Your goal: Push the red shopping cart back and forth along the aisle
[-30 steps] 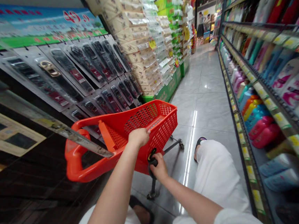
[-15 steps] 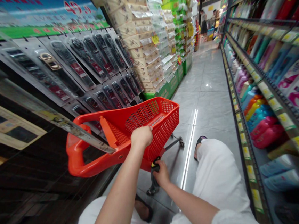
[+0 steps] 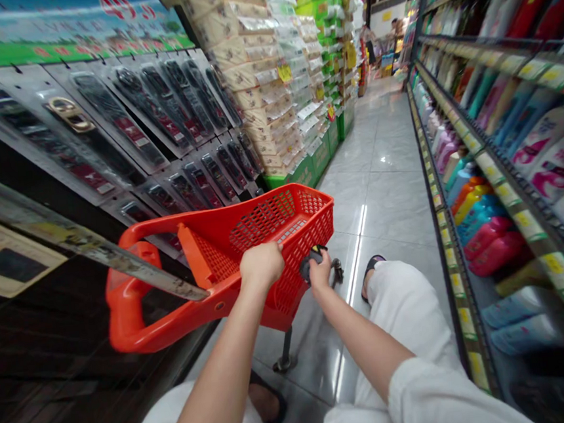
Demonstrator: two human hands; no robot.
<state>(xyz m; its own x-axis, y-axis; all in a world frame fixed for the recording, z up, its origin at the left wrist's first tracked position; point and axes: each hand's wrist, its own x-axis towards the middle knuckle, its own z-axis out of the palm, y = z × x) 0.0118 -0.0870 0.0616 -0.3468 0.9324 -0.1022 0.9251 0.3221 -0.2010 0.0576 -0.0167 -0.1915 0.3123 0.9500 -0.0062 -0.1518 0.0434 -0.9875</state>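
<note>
A red plastic shopping cart (image 3: 306,212) with perforated basket walls stands in the aisle, its looped handle toward the left. My left hand (image 3: 261,264) is closed around the basket's near rim. Beside the outer wall of the basket, my right hand (image 3: 321,270) grips a dark grey and black tool with a yellow detail (image 3: 310,263); its exact kind I cannot make out. The tool is close to the perforated side; whether it touches cannot be told. A scuffed flat bar (image 3: 133,264) passes across the cart's handle area.
Packaged belts (image 3: 110,114) hang on a rack at left. Beyond them rise stacked cartons (image 3: 261,88). Shelves of bottles (image 3: 488,200) line the right side. The tiled floor (image 3: 376,164) runs between, toward people (image 3: 397,33) far off.
My right hand has carried the dark tool upward and forward along the cart's side, toward its far end. My left hand stays on the rim. The whole view has shifted slightly.
</note>
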